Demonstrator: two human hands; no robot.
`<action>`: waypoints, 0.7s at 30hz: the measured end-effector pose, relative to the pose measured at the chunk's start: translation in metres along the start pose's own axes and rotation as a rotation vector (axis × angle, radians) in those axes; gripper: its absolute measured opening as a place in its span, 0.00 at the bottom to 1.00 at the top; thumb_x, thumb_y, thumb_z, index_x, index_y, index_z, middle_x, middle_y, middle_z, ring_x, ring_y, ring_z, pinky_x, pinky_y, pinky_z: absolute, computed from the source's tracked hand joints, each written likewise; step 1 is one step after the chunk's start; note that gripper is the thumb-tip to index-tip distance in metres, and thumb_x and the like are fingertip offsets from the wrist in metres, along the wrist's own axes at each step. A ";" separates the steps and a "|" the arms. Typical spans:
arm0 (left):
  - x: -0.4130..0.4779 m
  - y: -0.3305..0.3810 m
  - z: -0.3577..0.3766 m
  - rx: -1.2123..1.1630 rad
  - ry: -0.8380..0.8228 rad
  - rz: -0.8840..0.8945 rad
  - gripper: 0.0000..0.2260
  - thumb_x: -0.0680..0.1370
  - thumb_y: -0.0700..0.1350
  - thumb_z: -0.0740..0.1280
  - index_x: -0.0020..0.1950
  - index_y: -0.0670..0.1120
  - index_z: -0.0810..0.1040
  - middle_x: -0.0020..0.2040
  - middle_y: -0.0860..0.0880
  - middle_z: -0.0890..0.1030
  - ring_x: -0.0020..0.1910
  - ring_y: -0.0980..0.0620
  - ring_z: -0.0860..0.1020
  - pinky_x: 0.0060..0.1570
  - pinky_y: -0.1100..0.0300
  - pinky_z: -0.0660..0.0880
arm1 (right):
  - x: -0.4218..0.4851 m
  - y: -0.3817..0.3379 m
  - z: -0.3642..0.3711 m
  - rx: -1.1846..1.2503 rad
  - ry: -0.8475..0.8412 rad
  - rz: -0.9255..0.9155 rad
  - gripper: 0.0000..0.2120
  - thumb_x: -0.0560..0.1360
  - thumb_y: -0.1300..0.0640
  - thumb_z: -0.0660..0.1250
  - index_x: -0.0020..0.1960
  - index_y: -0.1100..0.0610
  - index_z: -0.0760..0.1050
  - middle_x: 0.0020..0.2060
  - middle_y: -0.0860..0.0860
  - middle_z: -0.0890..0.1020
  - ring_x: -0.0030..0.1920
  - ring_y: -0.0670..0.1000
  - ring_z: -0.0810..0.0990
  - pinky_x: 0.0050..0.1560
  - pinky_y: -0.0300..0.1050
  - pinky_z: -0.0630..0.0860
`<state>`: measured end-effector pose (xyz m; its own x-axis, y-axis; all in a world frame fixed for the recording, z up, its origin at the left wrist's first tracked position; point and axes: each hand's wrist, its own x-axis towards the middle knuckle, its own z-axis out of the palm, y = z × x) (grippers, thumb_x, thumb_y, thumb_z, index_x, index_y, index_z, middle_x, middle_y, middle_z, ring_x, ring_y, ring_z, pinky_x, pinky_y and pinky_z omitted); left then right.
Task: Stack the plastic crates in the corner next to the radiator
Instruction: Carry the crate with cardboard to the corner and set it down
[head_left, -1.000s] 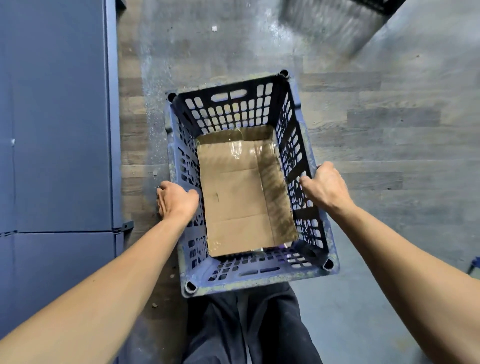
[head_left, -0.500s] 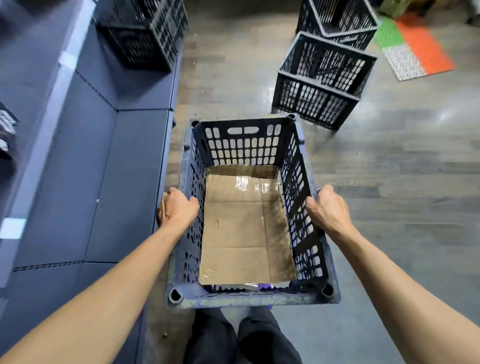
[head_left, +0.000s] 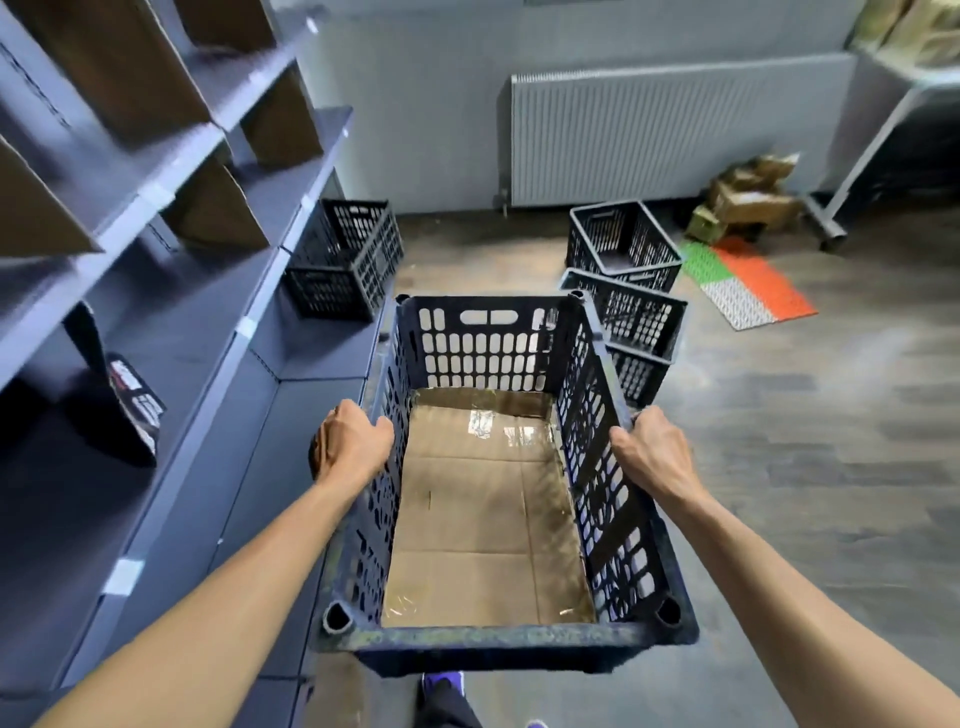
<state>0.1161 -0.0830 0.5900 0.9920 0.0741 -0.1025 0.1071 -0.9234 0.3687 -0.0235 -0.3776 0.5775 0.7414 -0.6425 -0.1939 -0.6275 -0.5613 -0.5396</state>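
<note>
I hold a dark blue perforated plastic crate (head_left: 488, 343) lifted in front of me, its floor lined with cardboard. My left hand (head_left: 350, 444) grips its left rim and my right hand (head_left: 652, 449) grips its right rim. Another black crate (head_left: 345, 260) sits on the lowest shelf board at the left. Two more black crates stand on the floor ahead: a near one (head_left: 641, 322) and a far one (head_left: 623, 241). The white radiator (head_left: 670, 124) hangs on the back wall.
Grey shelving (head_left: 171, 270) with cardboard dividers runs along my left. A green, white and orange mat (head_left: 748, 283) lies on the wood floor at the right, with cardboard boxes (head_left: 748, 200) and a metal rack leg (head_left: 826, 223) behind it.
The crate has risen from the floor in both hands. My view has tilted up, so the radiator, the back wall and the other crates have come into sight.
</note>
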 end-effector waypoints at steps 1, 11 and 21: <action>0.004 0.002 -0.005 -0.011 0.023 0.012 0.11 0.75 0.50 0.62 0.42 0.42 0.72 0.40 0.44 0.79 0.35 0.43 0.75 0.32 0.57 0.68 | 0.002 -0.006 -0.003 0.003 0.012 -0.007 0.08 0.75 0.55 0.60 0.46 0.61 0.70 0.38 0.57 0.79 0.37 0.58 0.77 0.37 0.50 0.73; 0.083 -0.003 -0.025 -0.109 0.063 -0.011 0.14 0.73 0.52 0.62 0.44 0.41 0.76 0.40 0.43 0.81 0.36 0.42 0.77 0.31 0.58 0.68 | 0.036 -0.079 -0.008 -0.038 0.037 -0.069 0.08 0.76 0.58 0.60 0.39 0.56 0.65 0.30 0.51 0.71 0.29 0.50 0.68 0.30 0.44 0.64; 0.174 0.007 -0.056 -0.125 0.070 0.072 0.16 0.73 0.52 0.62 0.47 0.38 0.77 0.42 0.41 0.82 0.35 0.44 0.77 0.31 0.59 0.66 | 0.090 -0.147 -0.004 -0.050 0.064 -0.087 0.06 0.75 0.59 0.60 0.40 0.58 0.66 0.33 0.55 0.75 0.29 0.51 0.70 0.30 0.44 0.66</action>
<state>0.2929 -0.0556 0.6262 0.9992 0.0390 -0.0088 0.0384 -0.8736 0.4852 0.1347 -0.3550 0.6422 0.7777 -0.6216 -0.0942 -0.5739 -0.6408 -0.5099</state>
